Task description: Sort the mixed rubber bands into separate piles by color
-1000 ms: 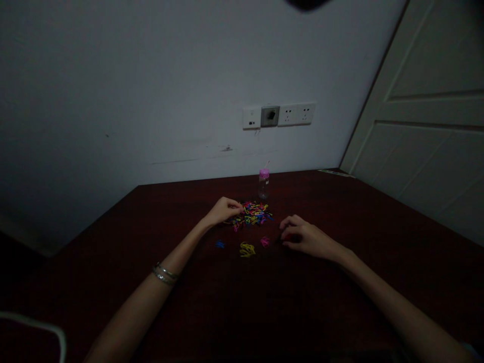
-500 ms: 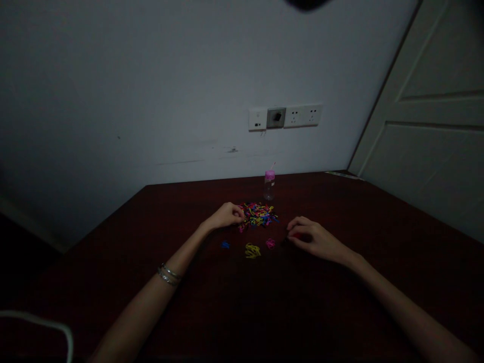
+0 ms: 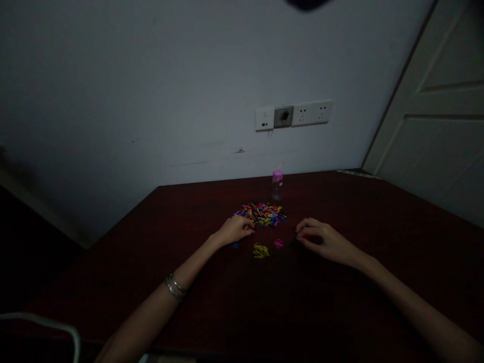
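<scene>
A heap of small multicoloured rubber bands [image 3: 264,214] lies on the dark red-brown table. My left hand [image 3: 236,230] rests at its near left edge, thumb and fingers pinched together; whatever is between them is too small to see. Just under that hand a little group of blue bands [image 3: 235,246] peeks out, partly covered. Yellow bands [image 3: 260,250] and pink bands [image 3: 279,244] form separate small groups in front of the heap. To their right, my right hand [image 3: 321,239] curls with its fingertips close together by some dark bands [image 3: 294,242], hard to make out in the shade.
Behind the heap stands a clear bottle with a pink lid [image 3: 277,185]. The wall with sockets [image 3: 294,116] borders the table's back edge, and a panelled door [image 3: 434,126] is at the right. A white cable [image 3: 45,321] curves in at the lower left.
My left hand has drawn back from the heap's left side toward me, near the blue bands. A red patch seen within my right hand no longer shows. The view has shifted slightly left.
</scene>
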`<state>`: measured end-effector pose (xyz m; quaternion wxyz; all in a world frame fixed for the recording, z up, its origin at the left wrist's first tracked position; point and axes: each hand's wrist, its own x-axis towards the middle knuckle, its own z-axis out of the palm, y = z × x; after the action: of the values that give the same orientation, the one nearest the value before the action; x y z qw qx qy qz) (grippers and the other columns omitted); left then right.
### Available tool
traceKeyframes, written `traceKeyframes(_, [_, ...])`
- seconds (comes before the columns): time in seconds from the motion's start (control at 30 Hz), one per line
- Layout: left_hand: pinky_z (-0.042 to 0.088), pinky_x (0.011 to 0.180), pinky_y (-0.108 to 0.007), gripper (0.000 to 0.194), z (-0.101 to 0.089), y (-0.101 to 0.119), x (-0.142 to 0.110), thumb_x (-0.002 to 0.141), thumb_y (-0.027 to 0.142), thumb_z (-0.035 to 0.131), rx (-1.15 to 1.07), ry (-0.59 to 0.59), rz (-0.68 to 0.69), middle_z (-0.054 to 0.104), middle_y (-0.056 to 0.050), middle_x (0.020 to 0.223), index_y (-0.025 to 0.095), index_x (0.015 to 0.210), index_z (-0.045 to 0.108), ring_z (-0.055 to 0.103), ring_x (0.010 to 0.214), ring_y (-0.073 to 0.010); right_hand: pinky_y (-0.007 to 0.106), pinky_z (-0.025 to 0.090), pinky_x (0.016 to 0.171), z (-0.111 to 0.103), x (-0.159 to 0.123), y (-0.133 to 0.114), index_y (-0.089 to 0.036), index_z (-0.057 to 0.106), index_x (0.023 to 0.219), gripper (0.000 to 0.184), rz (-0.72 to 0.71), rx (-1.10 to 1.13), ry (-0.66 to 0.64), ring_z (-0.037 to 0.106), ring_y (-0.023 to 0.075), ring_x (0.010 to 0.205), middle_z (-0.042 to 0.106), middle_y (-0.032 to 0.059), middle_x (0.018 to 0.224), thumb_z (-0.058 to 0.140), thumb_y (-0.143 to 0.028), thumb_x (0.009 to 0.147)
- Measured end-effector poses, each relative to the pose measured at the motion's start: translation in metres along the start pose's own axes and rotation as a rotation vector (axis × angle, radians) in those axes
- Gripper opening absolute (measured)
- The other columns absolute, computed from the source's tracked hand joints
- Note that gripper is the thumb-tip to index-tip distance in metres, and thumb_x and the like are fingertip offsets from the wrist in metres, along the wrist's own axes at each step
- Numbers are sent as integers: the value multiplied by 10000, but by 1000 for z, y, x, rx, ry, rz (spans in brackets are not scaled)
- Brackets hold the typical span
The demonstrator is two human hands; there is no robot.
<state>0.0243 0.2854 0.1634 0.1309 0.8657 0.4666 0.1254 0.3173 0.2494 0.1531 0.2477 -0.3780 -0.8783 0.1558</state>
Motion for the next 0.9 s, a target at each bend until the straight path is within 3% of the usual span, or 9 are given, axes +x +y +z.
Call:
traceKeyframes(0.3, [388, 632, -222, 196, 9, -1, 2, 800, 247, 510, 105, 10, 49, 671, -31, 838, 206, 907, 670, 593, 765, -164, 349, 462, 748, 0, 0, -2, -215, 640, 797, 158, 2, -17, -1, 555, 192, 865, 566, 58, 963, 490, -265, 807])
traceKeyframes(0.63, [386, 639, -219, 191, 9, 6, 1, 789, 183, 490, 118, 48, 93, 668, -52, 820, 176, 828, 678, 586, 742, -159, 352, 461, 749, 1, 2, -1, -209, 652, 798, 151, -14, 17, 26, 562, 194, 851, 582, 60, 945, 506, -252, 801])
traceKeyframes(0.77, [368, 592, -208, 191, 9, 4, 2, 771, 194, 502, -62, 128, 65, 644, -32, 724, 154, 809, 685, 549, 647, -127, 338, 467, 751, -3, 9, -5, -193, 655, 824, 175, -22, 88, 71, 568, 181, 835, 587, 68, 928, 501, -275, 820])
traceKeyframes(0.9, [333, 513, -194, 215, 6, 8, 3, 748, 260, 538, -438, 182, -22, 587, -13, 605, 104, 783, 682, 483, 548, -99, 324, 473, 741, -9, 23, -14, -197, 653, 899, 184, -47, 139, 120, 569, 169, 832, 587, 66, 923, 497, -268, 830])
